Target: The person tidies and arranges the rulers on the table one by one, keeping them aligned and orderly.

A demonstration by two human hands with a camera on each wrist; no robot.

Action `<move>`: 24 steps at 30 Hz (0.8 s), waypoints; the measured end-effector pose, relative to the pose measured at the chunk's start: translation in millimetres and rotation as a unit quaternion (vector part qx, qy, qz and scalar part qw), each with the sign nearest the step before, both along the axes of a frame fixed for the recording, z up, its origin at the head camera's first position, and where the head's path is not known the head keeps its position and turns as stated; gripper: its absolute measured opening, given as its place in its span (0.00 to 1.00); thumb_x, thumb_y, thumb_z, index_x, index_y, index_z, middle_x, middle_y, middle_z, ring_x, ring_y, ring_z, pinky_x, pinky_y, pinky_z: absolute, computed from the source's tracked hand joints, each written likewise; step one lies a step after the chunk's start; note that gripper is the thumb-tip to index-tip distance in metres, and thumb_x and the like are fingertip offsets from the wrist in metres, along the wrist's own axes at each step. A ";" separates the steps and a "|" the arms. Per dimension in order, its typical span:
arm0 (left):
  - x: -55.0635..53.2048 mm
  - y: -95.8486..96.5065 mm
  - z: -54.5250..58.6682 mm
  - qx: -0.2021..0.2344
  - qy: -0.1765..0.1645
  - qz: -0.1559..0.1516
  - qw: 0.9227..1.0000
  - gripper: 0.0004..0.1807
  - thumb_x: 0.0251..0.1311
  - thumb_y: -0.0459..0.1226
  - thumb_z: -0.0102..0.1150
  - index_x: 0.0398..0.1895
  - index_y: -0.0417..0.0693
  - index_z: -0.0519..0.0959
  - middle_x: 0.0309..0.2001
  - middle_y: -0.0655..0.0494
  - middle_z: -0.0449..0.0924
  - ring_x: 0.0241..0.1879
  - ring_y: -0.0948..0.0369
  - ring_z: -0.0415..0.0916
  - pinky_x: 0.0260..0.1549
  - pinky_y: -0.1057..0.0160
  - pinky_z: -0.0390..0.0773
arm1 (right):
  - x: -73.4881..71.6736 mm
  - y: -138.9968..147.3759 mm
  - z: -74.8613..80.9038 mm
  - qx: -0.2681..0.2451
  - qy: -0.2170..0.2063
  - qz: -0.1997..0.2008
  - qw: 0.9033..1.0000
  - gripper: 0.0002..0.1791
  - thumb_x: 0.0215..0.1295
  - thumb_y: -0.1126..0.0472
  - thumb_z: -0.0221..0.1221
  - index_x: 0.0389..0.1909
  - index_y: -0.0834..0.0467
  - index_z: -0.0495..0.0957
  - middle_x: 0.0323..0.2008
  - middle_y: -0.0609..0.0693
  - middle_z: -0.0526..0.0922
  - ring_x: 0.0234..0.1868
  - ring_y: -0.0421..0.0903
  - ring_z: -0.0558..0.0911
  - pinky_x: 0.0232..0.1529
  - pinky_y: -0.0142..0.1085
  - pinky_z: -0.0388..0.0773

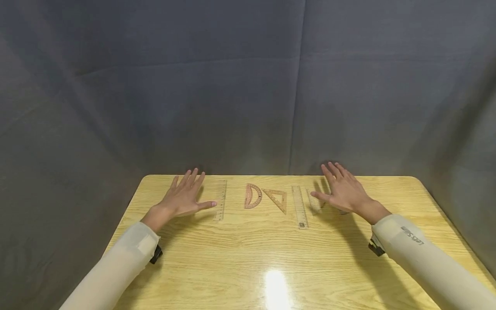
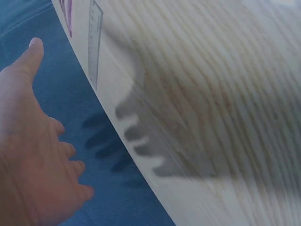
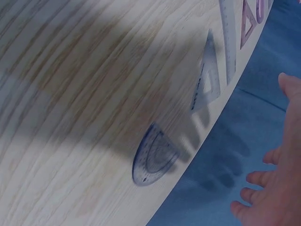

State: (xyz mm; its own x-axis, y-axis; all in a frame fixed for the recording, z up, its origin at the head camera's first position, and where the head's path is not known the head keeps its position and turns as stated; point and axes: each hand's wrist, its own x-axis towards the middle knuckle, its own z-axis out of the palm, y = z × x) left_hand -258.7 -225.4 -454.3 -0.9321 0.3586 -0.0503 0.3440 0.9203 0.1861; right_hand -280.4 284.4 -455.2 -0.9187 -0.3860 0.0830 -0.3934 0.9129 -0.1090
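My left hand (image 1: 183, 197) hovers palm down over the table's far left, fingers spread, its thumb tip beside a clear ruler (image 1: 221, 200). Farther right lie a pinkish protractor (image 1: 248, 197) and a pinkish set square (image 1: 282, 199), then a second clear ruler (image 1: 300, 207). My right hand (image 1: 344, 191) is held over the far right side, fingers spread and holding nothing. Below it is a clear set square (image 3: 207, 87), partly covered by the hand in the head view. A clear protractor (image 3: 153, 157) lies beside that set square, mostly hidden from the head camera.
The tools lie in a row near the back edge of the wood-grain table (image 1: 217, 262). A dark cloth (image 1: 232, 94) hangs behind it and along both sides. Both hands cast shadows on the tabletop, and a bright glare shows near its front.
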 end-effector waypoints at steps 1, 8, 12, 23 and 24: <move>0.1 0.0 -1.0 0.000 -0.002 -0.001 1.000 0.62 0.67 0.73 0.53 0.87 0.43 0.43 0.86 0.36 0.37 0.84 0.38 0.36 0.79 0.30 0.35 | -0.1 -1.3 0.4 0.000 0.000 0.002 1.000 0.56 0.74 0.29 0.54 0.83 0.68 0.51 0.81 0.72 0.53 0.81 0.73 0.52 0.78 0.67 0.54; 2.7 -1.7 -5.4 0.001 -0.002 -0.002 1.000 0.62 0.66 0.73 0.53 0.87 0.43 0.43 0.86 0.36 0.37 0.84 0.38 0.36 0.79 0.31 0.37 | -2.6 -12.4 1.4 0.005 0.013 0.019 1.000 0.56 0.73 0.30 0.55 0.82 0.68 0.53 0.80 0.71 0.55 0.81 0.71 0.54 0.78 0.66 0.56; 5.5 -3.9 -6.9 -0.003 0.002 -0.007 1.000 0.62 0.66 0.73 0.54 0.87 0.41 0.45 0.85 0.36 0.38 0.84 0.38 0.38 0.79 0.31 0.39 | -4.1 -20.4 1.3 0.003 0.014 0.024 1.000 0.56 0.73 0.29 0.56 0.82 0.68 0.53 0.80 0.71 0.56 0.80 0.71 0.55 0.78 0.66 0.58; 14.2 -7.4 -11.1 -0.002 0.014 -0.023 1.000 0.62 0.65 0.71 0.57 0.87 0.41 0.46 0.86 0.37 0.38 0.84 0.40 0.40 0.80 0.34 0.41 | -10.2 -43.4 2.0 -0.004 0.016 0.041 0.999 0.55 0.72 0.30 0.58 0.82 0.66 0.56 0.78 0.69 0.61 0.76 0.71 0.64 0.70 0.69 0.67; 14.8 -7.1 -11.3 -0.001 0.013 -0.026 1.000 0.62 0.65 0.72 0.57 0.86 0.41 0.46 0.86 0.37 0.38 0.84 0.41 0.39 0.81 0.34 0.40 | -10.6 -45.5 2.1 -0.003 0.017 0.043 0.999 0.55 0.71 0.30 0.58 0.82 0.66 0.56 0.78 0.68 0.62 0.76 0.70 0.64 0.70 0.69 0.67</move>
State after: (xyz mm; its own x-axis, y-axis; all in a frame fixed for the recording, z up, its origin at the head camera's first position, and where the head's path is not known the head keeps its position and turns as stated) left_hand -244.0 -232.5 -465.6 -0.9136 0.4056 -0.0270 0.3953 0.9019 0.1738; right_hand -291.1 238.9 -453.0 -0.8789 -0.4628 0.1158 -0.4738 0.8749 -0.0999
